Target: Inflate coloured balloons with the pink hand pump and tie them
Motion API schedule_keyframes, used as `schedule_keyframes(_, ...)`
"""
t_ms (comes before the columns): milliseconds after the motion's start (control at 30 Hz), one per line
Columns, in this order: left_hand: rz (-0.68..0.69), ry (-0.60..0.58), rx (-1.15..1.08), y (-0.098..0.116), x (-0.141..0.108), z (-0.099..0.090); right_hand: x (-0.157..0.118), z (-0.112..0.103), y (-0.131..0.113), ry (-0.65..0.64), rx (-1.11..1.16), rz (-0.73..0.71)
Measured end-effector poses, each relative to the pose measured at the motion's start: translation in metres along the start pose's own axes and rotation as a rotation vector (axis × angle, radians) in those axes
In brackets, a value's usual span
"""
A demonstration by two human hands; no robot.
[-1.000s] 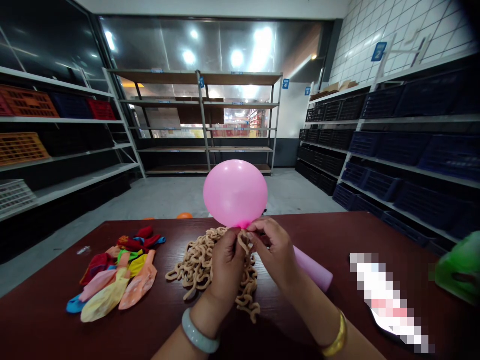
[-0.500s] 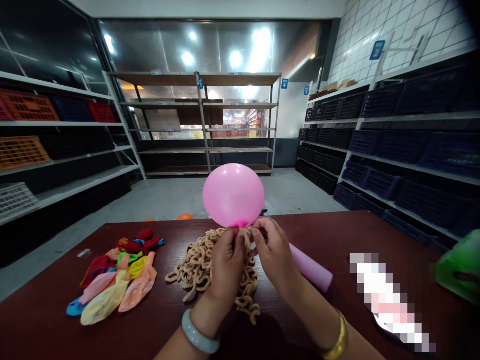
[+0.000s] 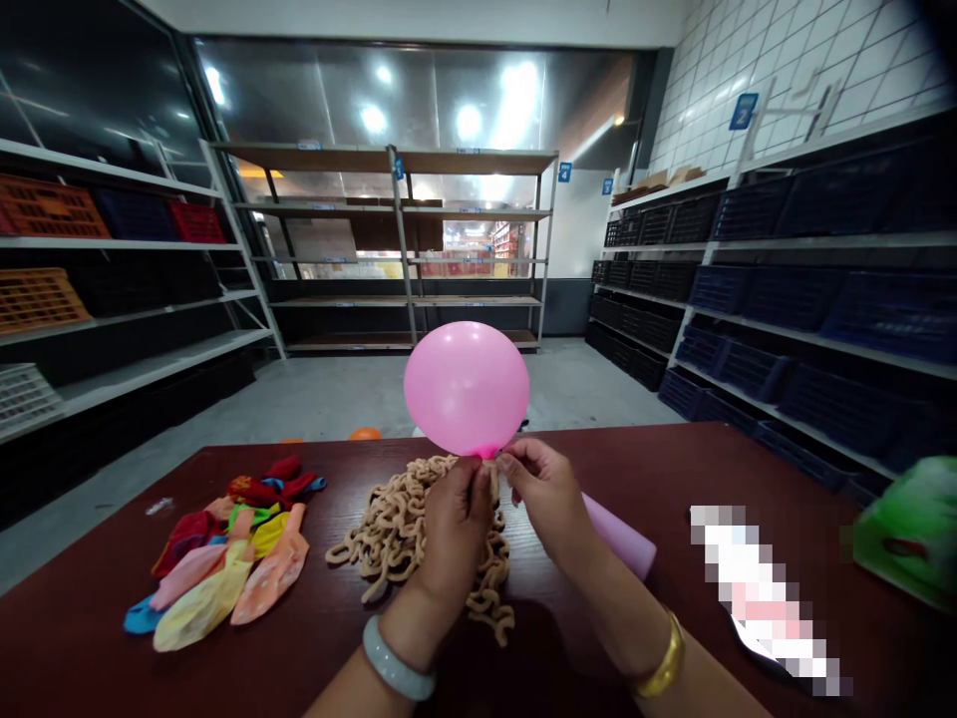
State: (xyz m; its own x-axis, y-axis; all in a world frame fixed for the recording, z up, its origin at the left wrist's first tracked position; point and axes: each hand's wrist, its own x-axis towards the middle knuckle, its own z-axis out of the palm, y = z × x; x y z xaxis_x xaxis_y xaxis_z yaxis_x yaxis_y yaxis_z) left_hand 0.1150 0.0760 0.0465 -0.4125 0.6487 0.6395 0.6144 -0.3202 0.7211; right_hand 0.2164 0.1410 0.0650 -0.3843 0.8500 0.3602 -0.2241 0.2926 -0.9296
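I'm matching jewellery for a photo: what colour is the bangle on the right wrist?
The right-wrist bangle is shiny gold, seen best in the head view.

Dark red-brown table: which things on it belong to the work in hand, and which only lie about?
Probably in use:
pink inflated balloon, its neck at the left hand and right hand
tan looped cord, beneath the hands

Probably just lying about:
colourful uninflated balloons
pale purple cylinder
pixelated white item
green object, right edge

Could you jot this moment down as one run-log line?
left hand: at pink inflated balloon's neck | right hand: beside neck | beige looped cord pile: on dark-red table
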Motion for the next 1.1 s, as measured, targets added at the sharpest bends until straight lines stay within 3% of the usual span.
schedule_keyframes(233,0.046,-0.104,0.048,-0.002,-0.002,0.005,0.005,-0.007,0.003,0.135,0.069,0.020)
schedule_keyframes(500,-0.015,-0.207,-0.087,-0.004,-0.006,0.015,0.010,-0.010,0.005,0.225,0.167,0.068)
schedule_keyframes(733,-0.063,-0.062,-0.056,-0.003,-0.001,0.006,0.014,-0.007,0.012,0.048,0.101,0.152)
schedule_keyframes(833,-0.039,-0.092,0.003,-0.007,0.003,0.005,0.010,0.001,0.013,-0.056,0.123,0.227)
schedule_keyframes(1000,-0.001,-0.183,0.166,-0.016,0.008,0.007,0.006,0.011,0.019,0.018,0.383,0.310)
schedule_keyframes(1100,0.002,-0.209,0.211,-0.016,0.012,0.002,0.013,0.012,0.026,0.100,0.403,0.330)
